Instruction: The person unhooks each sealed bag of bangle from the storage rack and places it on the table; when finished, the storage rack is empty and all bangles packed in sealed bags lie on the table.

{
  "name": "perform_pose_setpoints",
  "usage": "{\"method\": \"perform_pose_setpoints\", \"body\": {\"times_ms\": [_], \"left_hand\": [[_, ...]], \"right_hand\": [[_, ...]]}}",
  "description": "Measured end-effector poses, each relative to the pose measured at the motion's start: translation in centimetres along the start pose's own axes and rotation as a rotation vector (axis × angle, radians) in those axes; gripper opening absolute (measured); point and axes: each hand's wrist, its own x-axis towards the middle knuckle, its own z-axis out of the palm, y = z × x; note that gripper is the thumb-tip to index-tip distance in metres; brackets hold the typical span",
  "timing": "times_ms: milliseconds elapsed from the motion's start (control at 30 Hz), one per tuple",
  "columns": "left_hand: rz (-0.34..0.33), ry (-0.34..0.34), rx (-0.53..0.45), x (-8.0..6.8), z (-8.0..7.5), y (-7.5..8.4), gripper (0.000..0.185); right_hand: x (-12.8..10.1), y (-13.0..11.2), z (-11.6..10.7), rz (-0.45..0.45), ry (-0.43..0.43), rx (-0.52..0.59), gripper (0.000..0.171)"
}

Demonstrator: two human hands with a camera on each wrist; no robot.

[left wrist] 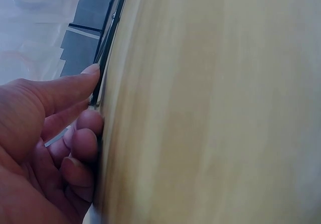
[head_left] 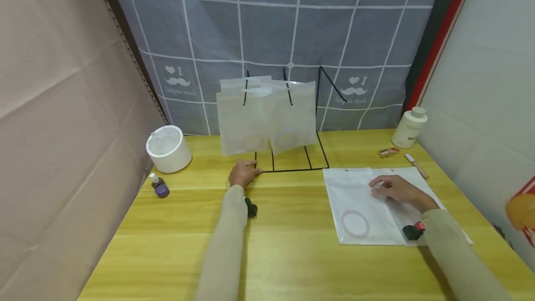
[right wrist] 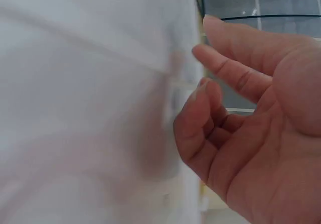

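Observation:
A black wire display rack (head_left: 292, 170) stands at the back of the table. White translucent plastic bags (head_left: 244, 120) with a faint ring mark hang from its prongs. At the front left corner of the rack's base, my left hand (head_left: 244, 173) grips the wire, the thumb lying along the front bar; the left wrist view shows that thumb (left wrist: 70, 91) against the black wire. More white plastic bags (head_left: 349, 199) lie overlapping on the table at the right. Just over them hovers my right hand (head_left: 399, 190), fingers loosely bent with nothing between them.
On the left are a white round container (head_left: 169, 159) and a small bottle with a purple cap (head_left: 161, 191). A white bottle (head_left: 409, 127), a small clear tube (head_left: 388, 152) and a brown stick with a white end (head_left: 416, 166) occupy the back right. A grey checked cloth (head_left: 267, 31) hangs behind.

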Motion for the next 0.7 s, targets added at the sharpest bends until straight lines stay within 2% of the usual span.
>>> {"method": "perform_pose_setpoints", "body": {"times_ms": [67, 167, 467, 567, 700], "left_hand": [[-0.004, -0.011, 0.002, -0.1, 0.2, -0.1, 0.044], [-0.007, -0.007, 0.006, -0.1, 0.4, -0.2, 0.043], [-0.005, 0.011, 0.015, 0.1, 0.1, 0.0, 0.044], [-0.009, 0.015, 0.0, 0.0, 0.2, -0.1, 0.044], [-0.006, 0.009, -0.006, 0.1, 0.3, 0.1, 0.044]], "right_hand": [[0.1, -0.7, -0.4, 0.017, 0.026, -0.007, 0.043], [1.1, -3.0, -0.7, 0.009, 0.1, -0.028, 0.045], [8.3, -11.9, 0.8, -0.29, 0.349, 0.08, 0.038], [10.5, -14.1, 1.2, -0.359, 0.389, 0.171, 0.039], [12.3, -16.2, 1.2, -0.433, 0.432, 0.234, 0.048]]}}
